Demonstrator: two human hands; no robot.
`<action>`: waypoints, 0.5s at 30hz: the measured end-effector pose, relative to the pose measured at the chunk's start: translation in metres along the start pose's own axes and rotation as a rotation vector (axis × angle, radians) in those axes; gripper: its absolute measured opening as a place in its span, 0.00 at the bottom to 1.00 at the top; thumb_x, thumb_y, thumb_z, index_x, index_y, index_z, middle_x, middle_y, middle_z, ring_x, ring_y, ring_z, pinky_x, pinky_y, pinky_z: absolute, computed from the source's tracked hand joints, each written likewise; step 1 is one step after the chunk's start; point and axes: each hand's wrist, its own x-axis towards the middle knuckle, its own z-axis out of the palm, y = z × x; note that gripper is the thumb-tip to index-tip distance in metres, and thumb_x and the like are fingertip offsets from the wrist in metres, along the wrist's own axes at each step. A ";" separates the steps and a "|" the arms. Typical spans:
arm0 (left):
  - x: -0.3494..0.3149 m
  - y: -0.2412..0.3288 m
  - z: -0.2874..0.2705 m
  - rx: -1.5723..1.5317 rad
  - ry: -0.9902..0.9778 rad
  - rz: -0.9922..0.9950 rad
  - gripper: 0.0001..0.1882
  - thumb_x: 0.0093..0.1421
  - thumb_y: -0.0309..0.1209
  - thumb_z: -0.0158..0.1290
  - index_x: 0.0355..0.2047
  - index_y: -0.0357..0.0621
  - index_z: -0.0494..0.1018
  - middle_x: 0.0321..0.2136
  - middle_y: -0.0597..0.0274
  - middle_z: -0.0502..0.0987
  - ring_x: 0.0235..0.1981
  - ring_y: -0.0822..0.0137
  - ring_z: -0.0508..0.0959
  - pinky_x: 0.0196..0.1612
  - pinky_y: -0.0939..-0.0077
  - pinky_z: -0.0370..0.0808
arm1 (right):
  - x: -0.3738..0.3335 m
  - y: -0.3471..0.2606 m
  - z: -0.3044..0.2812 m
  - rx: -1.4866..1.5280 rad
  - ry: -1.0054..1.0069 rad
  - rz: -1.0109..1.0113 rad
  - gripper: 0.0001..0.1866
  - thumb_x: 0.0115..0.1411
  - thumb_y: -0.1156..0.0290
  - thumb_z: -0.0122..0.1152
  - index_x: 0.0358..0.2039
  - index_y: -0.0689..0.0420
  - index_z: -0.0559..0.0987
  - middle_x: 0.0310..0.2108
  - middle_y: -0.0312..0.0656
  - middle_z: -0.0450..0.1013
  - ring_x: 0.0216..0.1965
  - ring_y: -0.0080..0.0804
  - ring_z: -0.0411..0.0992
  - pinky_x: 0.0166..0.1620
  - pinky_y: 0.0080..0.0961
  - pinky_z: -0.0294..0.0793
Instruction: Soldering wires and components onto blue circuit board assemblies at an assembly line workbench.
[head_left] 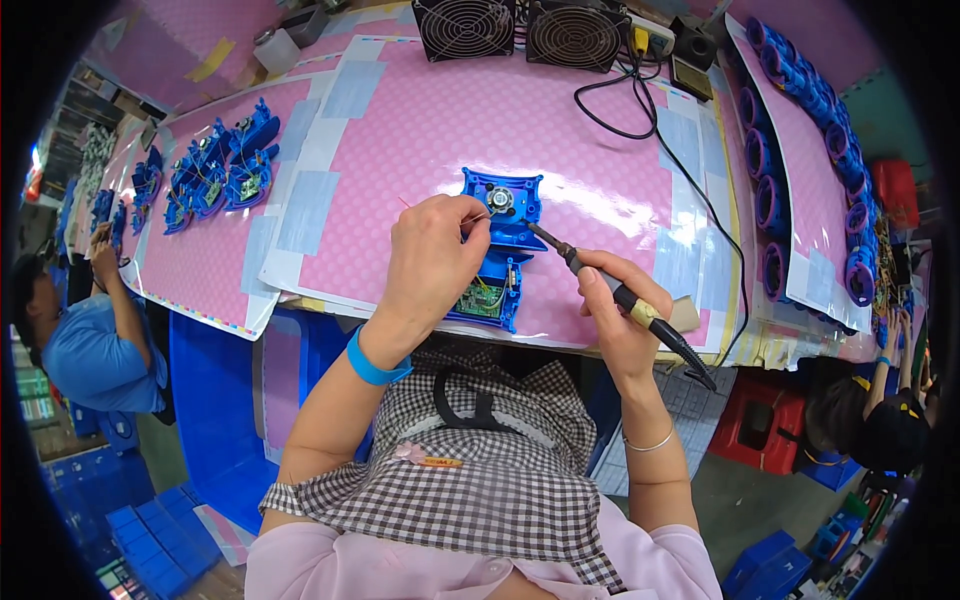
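Looks like soldering: left grip [435, 250] pinched on a thin wire [484, 217], right grip [625, 345] wrapped round the soldering iron [643, 314], tip right by the open blue housing [530, 190], near the counter's [400, 130] front edge. Next move calls for steady fingers, imo.

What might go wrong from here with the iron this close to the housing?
If hot, the soldering iron in the right hand could mark the blue housing beside its tip.
The left hand is close to that tip, so a slip might burn it.
The black cord curves loosely at right and might snag.
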 end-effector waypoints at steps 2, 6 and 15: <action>0.000 0.000 0.000 0.001 -0.002 0.000 0.06 0.52 0.26 0.56 0.27 0.36 0.78 0.24 0.50 0.78 0.26 0.55 0.79 0.31 0.65 0.74 | -0.001 -0.001 0.000 -0.010 0.011 0.009 0.10 0.58 0.77 0.61 0.40 0.66 0.80 0.25 0.39 0.76 0.21 0.17 0.71 0.25 0.12 0.70; 0.001 0.000 0.000 0.001 -0.006 0.005 0.05 0.52 0.26 0.55 0.27 0.35 0.78 0.24 0.50 0.78 0.26 0.54 0.79 0.31 0.65 0.74 | -0.003 -0.003 -0.001 0.010 0.012 0.035 0.10 0.58 0.77 0.61 0.40 0.66 0.80 0.25 0.39 0.76 0.21 0.18 0.71 0.25 0.13 0.70; 0.003 -0.002 0.005 0.026 0.003 0.036 0.06 0.50 0.25 0.58 0.29 0.37 0.79 0.25 0.54 0.80 0.23 0.64 0.79 0.26 0.72 0.72 | 0.001 -0.013 -0.010 0.082 0.110 0.038 0.09 0.61 0.77 0.58 0.41 0.67 0.78 0.23 0.40 0.75 0.19 0.20 0.70 0.23 0.13 0.67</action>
